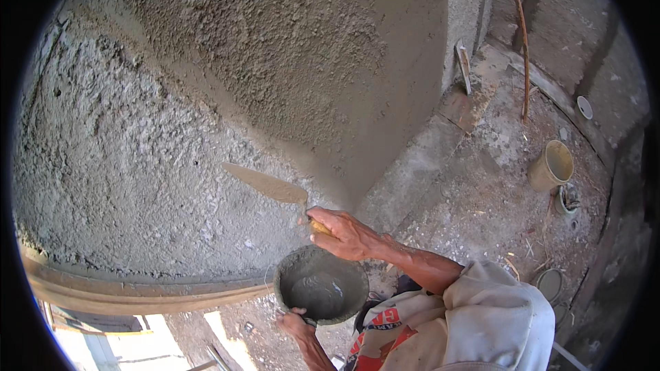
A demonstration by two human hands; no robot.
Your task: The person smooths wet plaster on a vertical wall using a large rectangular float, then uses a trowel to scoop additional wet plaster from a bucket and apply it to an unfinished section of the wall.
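My right hand [347, 235] is closed round the yellowish handle of a pointed trowel [267, 184]. The blade reaches out to the left in front of the wall, with a film of grey mortar on it. Below it, my left hand [297, 324] grips the near rim of a dark bucket [291, 265], which has some wet grey mortar at its bottom. Ahead, a broad patch of fresh mortar [275, 48] covers the upper wall, coarse in the middle and smoother along its edges. Rough, paler wall [130, 178] shows at the left.
A wooden beam [165, 295] borders the wall's lower left. On the dusty floor to the right stand a tan bucket [550, 167] and a smaller container [568, 199]. A thin wooden pole [521, 34] and a flat tool [464, 67] lean near the wall's far corner.
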